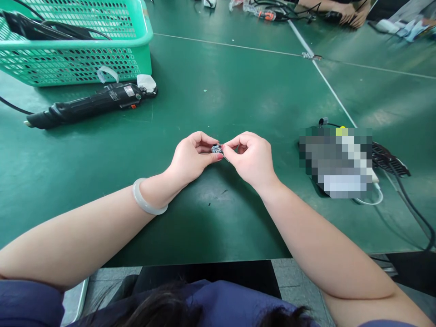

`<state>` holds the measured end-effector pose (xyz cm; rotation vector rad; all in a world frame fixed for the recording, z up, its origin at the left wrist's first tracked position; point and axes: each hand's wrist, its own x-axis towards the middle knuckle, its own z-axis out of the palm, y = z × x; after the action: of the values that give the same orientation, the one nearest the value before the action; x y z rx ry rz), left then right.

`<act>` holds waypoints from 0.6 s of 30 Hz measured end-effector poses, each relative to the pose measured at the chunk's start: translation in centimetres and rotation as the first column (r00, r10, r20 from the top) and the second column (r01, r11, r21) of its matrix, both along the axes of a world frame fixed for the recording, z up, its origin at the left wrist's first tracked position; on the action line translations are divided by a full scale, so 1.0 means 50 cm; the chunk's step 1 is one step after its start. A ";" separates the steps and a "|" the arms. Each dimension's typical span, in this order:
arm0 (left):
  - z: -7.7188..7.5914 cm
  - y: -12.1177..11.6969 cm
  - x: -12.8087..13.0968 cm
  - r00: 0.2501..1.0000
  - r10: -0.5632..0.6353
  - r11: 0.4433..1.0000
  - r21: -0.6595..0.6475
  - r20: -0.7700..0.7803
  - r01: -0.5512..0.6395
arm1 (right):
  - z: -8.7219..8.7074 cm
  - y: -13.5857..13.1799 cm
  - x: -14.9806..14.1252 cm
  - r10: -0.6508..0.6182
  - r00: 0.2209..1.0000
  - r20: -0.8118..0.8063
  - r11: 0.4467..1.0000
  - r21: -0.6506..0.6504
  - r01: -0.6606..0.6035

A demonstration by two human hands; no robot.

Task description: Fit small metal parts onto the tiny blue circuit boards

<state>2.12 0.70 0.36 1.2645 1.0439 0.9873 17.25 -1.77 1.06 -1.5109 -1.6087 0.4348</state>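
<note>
Above the middle of the green table, a small circuit board [216,149] with dark and silvery parts sits between my two hands. My left hand [190,156] pinches it from the left, thumb below and fingers behind. From the other side my right hand [254,159] has its thumb and forefinger closed at the board's right edge. Any smaller piece between those right fingertips is too small to make out. The fingers cover part of the board.
A black electric screwdriver [91,102] lies at left before a green basket [85,59] holding black cables. At right is a pixelated object [337,163] with cables around it. Another person's hands [350,16] rest at the far side, near cables. The table edge runs close to me.
</note>
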 end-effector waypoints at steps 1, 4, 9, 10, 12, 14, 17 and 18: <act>0.000 0.000 0.000 1.000 0.000 1.000 -0.001 0.000 0.000 | 0.001 0.000 0.001 -0.006 1.000 -0.001 1.000 -0.008 0.006; -0.001 0.000 -0.001 1.000 0.005 1.000 -0.011 0.010 -0.005 | 0.003 -0.001 0.005 -0.016 1.000 -0.024 1.000 -0.015 0.016; -0.003 0.002 -0.002 0.997 0.026 0.998 -0.054 0.074 -0.022 | 0.004 0.002 0.023 -0.035 0.999 -0.030 0.997 -0.063 0.033; -0.003 0.003 -0.002 0.995 0.036 0.997 -0.066 0.095 -0.029 | 0.004 0.003 0.028 -0.036 0.999 -0.026 0.996 -0.079 0.034; -0.004 0.006 -0.002 0.989 0.059 0.995 -0.086 0.134 -0.047 | 0.003 0.005 0.036 -0.030 0.999 -0.017 0.994 -0.109 0.027; -0.006 0.008 -0.002 0.984 0.073 0.994 -0.092 0.164 -0.058 | 0.003 0.007 0.042 -0.012 1.000 0.014 0.990 -0.138 0.014; -0.008 0.009 -0.003 0.979 0.076 0.994 -0.094 0.187 -0.060 | 0.005 0.006 0.046 0.050 0.994 0.096 0.979 -0.200 -0.030; -0.009 0.009 -0.003 0.979 0.078 0.994 -0.094 0.189 -0.061 | 0.006 0.005 0.046 0.086 0.989 0.123 0.971 -0.234 -0.056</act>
<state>1.97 1.15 -0.10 1.0446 0.9751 1.0821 19.57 -1.50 1.34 -1.6886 -1.7692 0.5887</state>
